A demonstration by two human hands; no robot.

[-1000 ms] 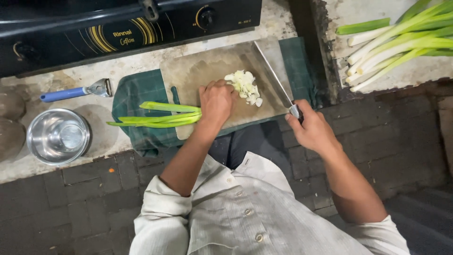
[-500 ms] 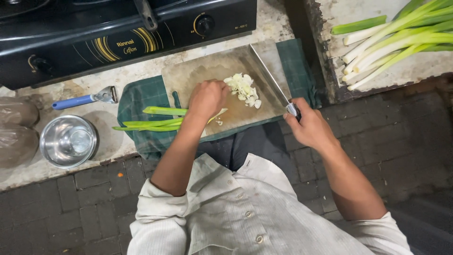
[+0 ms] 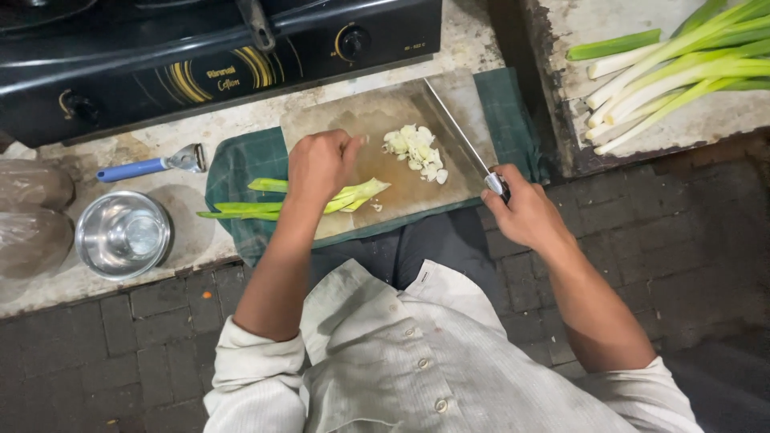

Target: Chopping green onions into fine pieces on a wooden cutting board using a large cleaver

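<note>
Leek on board: small pile of cut pcs done, most uncut. L hand pins leek; R hand closed on knife.

The leek lay across the wooden cutting board, its pale cut end pointing right and its green leaves trailing left off the board's edge. A small heap of chopped pieces sat near the board's middle. The long knife rested slanted along the board's right side.
</note>
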